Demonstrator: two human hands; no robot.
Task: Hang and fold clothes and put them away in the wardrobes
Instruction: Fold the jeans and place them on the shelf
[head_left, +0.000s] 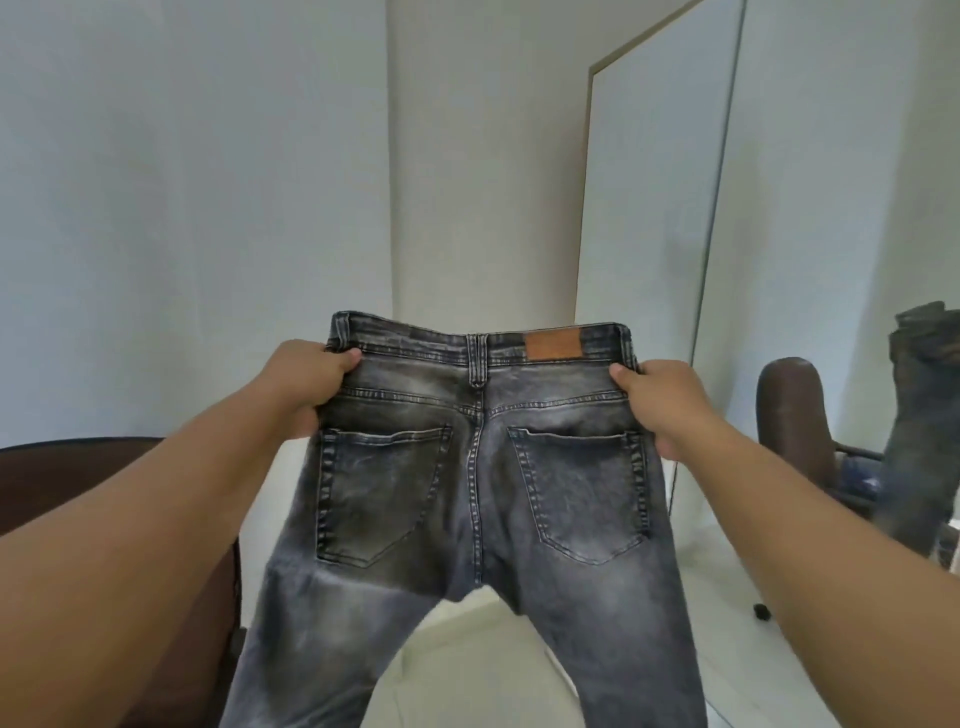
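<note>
A pair of washed grey jeans hangs in front of me, back side facing me, with two back pockets and a brown leather patch on the waistband. My left hand grips the left side of the waistband. The right side is gripped by my right hand. Both legs hang down and spread apart below the frame's lower edge.
A tall mirror leans against the white wall at the right and reflects a brown chair and the held jeans. A dark brown chair stands at the lower left. White floor lies below.
</note>
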